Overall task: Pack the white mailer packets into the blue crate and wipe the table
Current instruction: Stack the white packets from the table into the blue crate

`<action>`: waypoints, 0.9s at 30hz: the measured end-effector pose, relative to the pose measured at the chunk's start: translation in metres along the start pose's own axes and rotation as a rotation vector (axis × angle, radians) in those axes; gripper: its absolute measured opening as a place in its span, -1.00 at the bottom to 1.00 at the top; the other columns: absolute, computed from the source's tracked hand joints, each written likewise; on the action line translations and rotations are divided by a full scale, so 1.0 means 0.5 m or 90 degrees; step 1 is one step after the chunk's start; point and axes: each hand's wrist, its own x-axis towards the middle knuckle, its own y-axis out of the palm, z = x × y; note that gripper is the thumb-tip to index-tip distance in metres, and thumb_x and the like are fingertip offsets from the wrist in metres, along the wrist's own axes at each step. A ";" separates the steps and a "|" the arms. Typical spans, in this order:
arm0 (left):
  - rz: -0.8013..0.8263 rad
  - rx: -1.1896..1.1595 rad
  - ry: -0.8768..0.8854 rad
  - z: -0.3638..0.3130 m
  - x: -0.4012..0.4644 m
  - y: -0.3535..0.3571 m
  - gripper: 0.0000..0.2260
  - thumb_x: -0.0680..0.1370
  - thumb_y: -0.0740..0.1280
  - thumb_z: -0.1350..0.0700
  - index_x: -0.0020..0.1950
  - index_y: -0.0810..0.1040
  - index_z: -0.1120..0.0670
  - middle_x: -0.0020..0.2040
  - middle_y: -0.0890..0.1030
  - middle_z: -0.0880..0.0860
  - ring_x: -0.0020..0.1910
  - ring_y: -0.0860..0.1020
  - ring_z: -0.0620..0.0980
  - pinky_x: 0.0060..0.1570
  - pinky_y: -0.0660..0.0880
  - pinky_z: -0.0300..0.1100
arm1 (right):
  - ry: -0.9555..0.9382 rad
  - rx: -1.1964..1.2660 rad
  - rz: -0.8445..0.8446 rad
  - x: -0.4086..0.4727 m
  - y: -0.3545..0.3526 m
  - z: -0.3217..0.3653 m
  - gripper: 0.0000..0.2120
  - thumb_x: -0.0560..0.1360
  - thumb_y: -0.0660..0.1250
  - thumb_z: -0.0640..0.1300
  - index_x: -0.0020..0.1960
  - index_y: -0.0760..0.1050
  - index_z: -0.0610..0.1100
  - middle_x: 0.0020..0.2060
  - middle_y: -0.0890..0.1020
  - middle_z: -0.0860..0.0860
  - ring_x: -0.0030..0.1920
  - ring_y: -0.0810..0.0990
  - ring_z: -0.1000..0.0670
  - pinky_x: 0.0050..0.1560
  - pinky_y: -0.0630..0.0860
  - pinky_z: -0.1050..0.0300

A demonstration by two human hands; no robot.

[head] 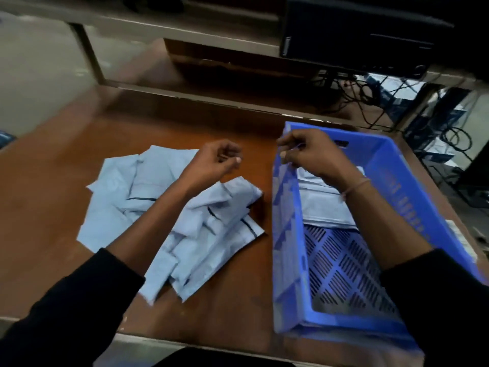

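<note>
On a reddish-brown wooden table, seen from the head camera, a loose heap of white plastic mailer packets with dark seal strips lies left of centre, overlapping one another at odd angles. To the right, just beside the heap, stands a blue perforated plastic crate, its slotted floor mostly bare at the near end, with a flat stack of the same white packets lying at its far end. A person in black sleeves reaches forward with both arms. Left hand hovers above the far edge of the heap, fingers curled loosely inward and gripping nothing visible. Right hand is over the crate's far left corner, fingers bent near the rim; whether it pinches anything cannot be told from the blur. A thin pale band circles the right wrist. Beyond the table, a dark computer case sits on a shelf with tangled black cables below it
</note>
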 end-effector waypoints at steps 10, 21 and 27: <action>-0.174 -0.022 -0.129 0.111 -0.067 -0.176 -0.84 0.63 0.32 0.26 0.20 0.56 0.22 0.08 0.68 0.18 -0.03 0.72 0.12 -0.10 0.67 -0.17 | 0.202 -0.075 0.268 0.129 0.306 0.088 -0.83 0.51 0.42 -0.06 -0.07 0.60 -0.17 -0.22 0.61 -0.12 -0.22 0.54 -0.04 -0.19 0.47 0.07; -0.179 -0.042 -0.238 0.163 -0.066 -0.246 -0.78 0.58 0.44 0.16 0.17 0.57 0.23 -0.11 0.69 0.22 -0.23 0.68 0.07 -0.09 0.69 -0.04 | 0.362 0.058 0.169 0.179 0.352 0.052 -0.83 0.48 0.46 -0.26 -0.24 0.51 -0.20 -0.24 0.54 -0.12 -0.20 0.52 -0.09 -0.09 0.48 -0.02; -0.104 -0.090 -0.245 0.142 -0.039 -0.221 -0.53 0.59 0.41 -0.13 -0.04 0.65 0.33 -0.20 0.69 0.24 -0.34 0.66 0.03 -0.26 0.61 -0.16 | 0.386 0.294 0.124 0.163 0.320 0.078 -0.82 0.58 0.30 -0.33 -0.14 0.55 -0.14 -0.17 0.63 -0.06 -0.18 0.58 -0.03 -0.14 0.51 0.12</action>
